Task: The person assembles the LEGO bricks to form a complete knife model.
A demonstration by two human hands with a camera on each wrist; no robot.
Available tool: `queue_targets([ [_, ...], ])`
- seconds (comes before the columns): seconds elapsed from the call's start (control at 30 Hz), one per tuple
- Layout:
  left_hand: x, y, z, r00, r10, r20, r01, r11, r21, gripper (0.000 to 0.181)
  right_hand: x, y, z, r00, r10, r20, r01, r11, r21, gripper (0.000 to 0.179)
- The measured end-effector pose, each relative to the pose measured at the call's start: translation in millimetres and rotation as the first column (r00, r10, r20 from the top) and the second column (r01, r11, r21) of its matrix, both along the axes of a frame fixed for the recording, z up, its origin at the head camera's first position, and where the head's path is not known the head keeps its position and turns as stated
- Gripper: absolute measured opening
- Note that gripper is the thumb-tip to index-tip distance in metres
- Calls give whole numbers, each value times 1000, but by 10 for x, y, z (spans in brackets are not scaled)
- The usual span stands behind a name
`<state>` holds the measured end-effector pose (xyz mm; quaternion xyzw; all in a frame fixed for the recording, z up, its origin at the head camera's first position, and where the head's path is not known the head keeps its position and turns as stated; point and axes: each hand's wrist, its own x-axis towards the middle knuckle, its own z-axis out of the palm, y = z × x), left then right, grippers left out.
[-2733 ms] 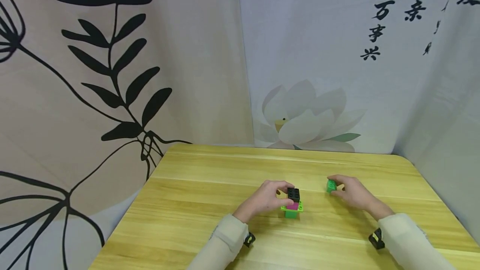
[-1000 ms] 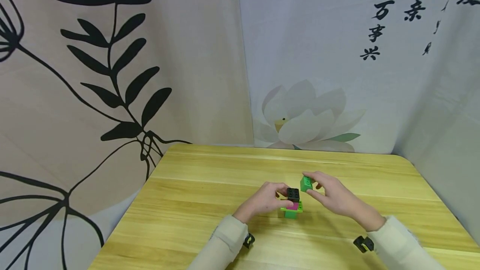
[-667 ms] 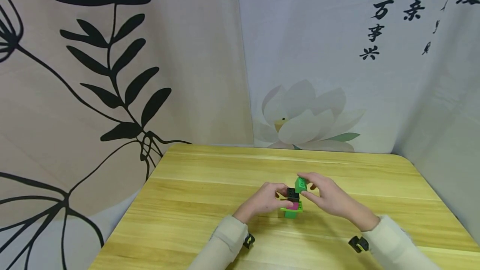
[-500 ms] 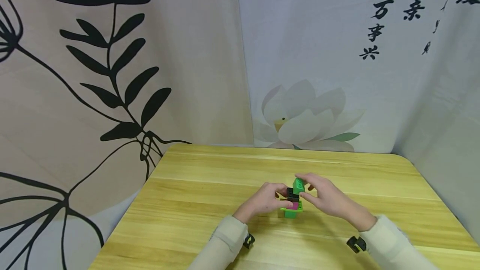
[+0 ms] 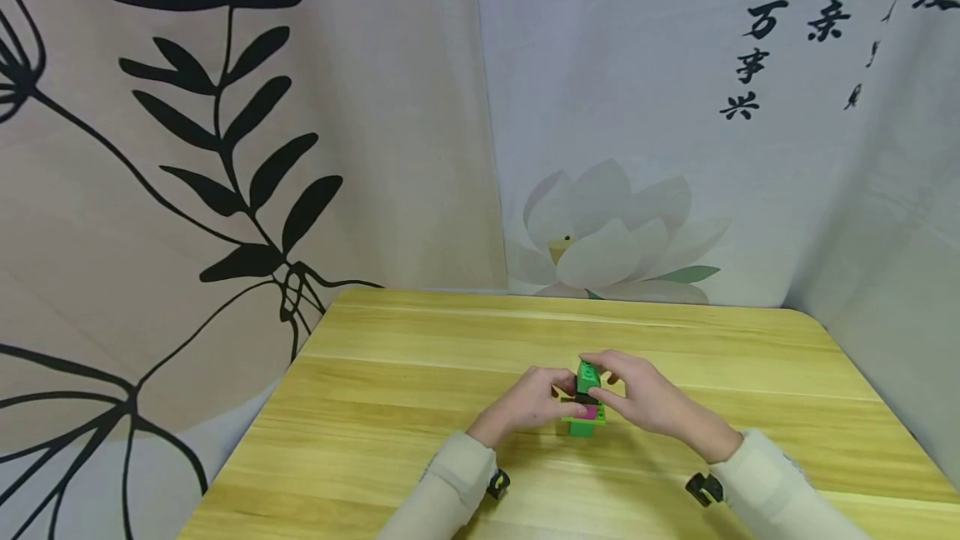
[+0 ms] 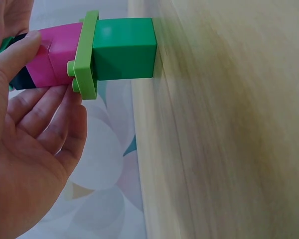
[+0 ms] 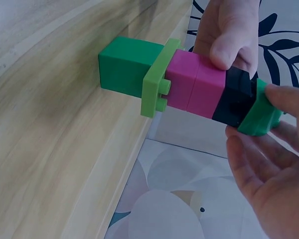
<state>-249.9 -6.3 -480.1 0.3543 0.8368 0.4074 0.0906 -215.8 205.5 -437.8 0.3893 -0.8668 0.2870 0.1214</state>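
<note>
A small tower of toy building bricks stands on the wooden table. Its lowest part is a green block, topped by a flat lime plate. Above that come two pink bricks and a black brick. My left hand grips the tower's upper part, the thumb lying on the pink and black bricks. Between thumb and fingertips, my right hand pinches a green brick on top of the black one. In the right wrist view this brick sits slightly tilted against the black brick.
The wooden table ends at a back edge before a printed curtain with plants and a lotus. Black devices are strapped at the left wrist and the right wrist.
My right hand has carried the green brick leftward from the right side of the table, onto the top of the black brick. My left hand has kept its hold on the tower.
</note>
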Motion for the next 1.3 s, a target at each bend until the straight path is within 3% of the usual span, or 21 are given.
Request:
queue_targets([
  [0.33, -10, 3, -26, 1000, 8, 16, -8, 1000, 3, 22, 16, -39, -17, 1000, -17, 1, 17, 1000, -14, 54],
  [0.77, 3, 8, -34, 1000, 17, -14, -17, 1000, 8, 20, 25, -87, 15, 997, -81, 12, 81, 997, -8, 50],
  [1.0, -5, 4, -30, 1000, 15, -13, -15, 1000, 10, 18, -1, -85, 51, 999, -38, 25, 38, 999, -6, 47],
  [1.3, 14, 14, -17, 1000, 21, -17, -21, 1000, -10, 17, 5, -77, 42, 998, -35, 48, 37, 999, -24, 48],
])
